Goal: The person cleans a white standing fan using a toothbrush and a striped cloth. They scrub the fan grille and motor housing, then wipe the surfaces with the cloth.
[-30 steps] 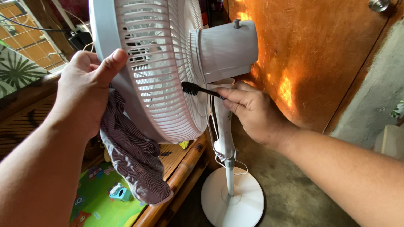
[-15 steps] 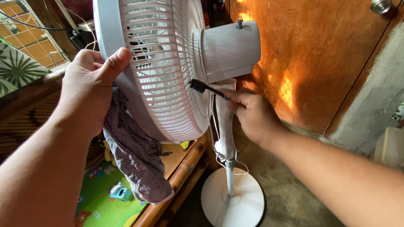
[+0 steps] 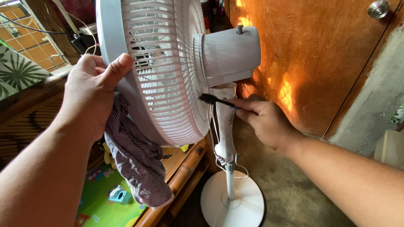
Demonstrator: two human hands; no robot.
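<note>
We are seeing the black brush (image 3: pixel 212 100) sitting lower and further right than a second ago: its bristles were working among the ribs of the rear grille and are now at the grille's edge, just under the motor housing (image 3: pixel 229 52), and our right hand (image 3: pixel 269 122) has dropped along with it. Our left hand (image 3: pixel 90 94) has hardly shifted.

The brush is being pinched by its thin handle between the thumb and fingertips of our right hand, bristle end pointing left toward the white fan grille (image 3: pixel 162 71); we judge that this light grip is letting the tip get into narrow gaps. The fan itself is standing on the concrete floor (image 3: pixel 294 189), in front of an orange-brown door (image 3: pixel 311 63).

Our left hand is closing over the grille's outer rim, thumb pressing on the rear side and fingers wrapping round the front, apparently steadying the fan head against the brush's push. A striped cloth (image 3: pixel 136 159) is hanging from under that same hand, caught between palm and rim, probably being kept handy.

Counting outward: we are seeing one brush, one cloth, one fan with one round base (image 3: pixel 233 204) and one pole (image 3: pixel 226 138), and one thin white cord (image 3: pixel 216 157) looping beside the pole. Left of the base one bamboo-framed bench (image 3: pixel 183 172) is running, and beneath it a colourful play mat (image 3: pixel 99 197) is lying with one small blue toy (image 3: pixel 120 195) on it. One door knob (image 3: pixel 378 8) is showing at the top right.
</note>
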